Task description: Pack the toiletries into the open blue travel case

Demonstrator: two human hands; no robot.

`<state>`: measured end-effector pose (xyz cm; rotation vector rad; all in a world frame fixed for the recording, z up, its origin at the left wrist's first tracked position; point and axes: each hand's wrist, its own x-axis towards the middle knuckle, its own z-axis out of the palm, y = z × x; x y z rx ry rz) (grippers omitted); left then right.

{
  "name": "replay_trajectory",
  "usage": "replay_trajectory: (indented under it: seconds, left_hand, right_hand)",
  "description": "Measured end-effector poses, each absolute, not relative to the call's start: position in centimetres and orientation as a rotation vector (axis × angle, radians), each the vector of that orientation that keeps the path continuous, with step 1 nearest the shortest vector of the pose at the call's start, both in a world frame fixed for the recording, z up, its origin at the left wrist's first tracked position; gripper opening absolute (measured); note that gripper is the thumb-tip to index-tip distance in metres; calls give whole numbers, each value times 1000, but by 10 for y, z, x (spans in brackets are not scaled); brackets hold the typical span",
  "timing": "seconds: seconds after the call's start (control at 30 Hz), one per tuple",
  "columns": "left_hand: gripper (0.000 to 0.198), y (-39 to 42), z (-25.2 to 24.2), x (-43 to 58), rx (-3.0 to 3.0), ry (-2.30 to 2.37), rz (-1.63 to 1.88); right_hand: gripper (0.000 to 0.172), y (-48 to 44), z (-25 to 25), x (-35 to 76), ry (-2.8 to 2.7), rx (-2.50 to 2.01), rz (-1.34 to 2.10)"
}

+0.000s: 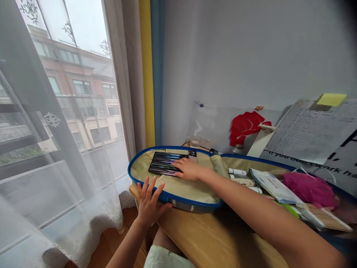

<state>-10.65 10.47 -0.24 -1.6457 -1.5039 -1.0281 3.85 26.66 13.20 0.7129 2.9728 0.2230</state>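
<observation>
An oval bag with a blue rim [178,203] and beige lining lies unfolded on a wooden table. In its left half rests a set of long, glossy black strips [163,163] side by side, with a small tag at the far right corner; their exact kind is unclear. My right hand [188,169] reaches across and lies over the right end of these strips, fingers stretched out. Spread wide, my left hand [150,203] is at the bag's near blue edge, thumb along its outer side. It holds nothing.
The bag's right half holds white tubes [237,172], a white packet [272,184], a magenta mesh puff [309,188] and a bamboo mat [323,216]. Printed papers [309,130] and a red paper shape [245,126] are by the wall. Sheer curtains [83,167] hang at left.
</observation>
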Motion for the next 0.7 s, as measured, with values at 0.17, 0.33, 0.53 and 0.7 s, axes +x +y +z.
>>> replay_trajectory:
  seconds: [0.17, 0.33, 0.53, 0.7]
  left_hand:
    - [61, 105, -3, -106, -1633, -1511, -1063]
    - [62, 104, -3, -105, -1615, -1537, -1082]
    - [65, 103, -4, -105, -1626, -1540, -1081]
    - [62, 102, -3, -105, -1624, -1527, -1095]
  right_hand:
    - [52, 284, 176, 118, 3010, 1013, 254]
    - [47, 315, 186, 239, 2659, 1683, 260]
    - [56, 310, 156, 315, 2333, 1996, 158]
    - [60, 312, 134, 328, 2380, 2051, 203]
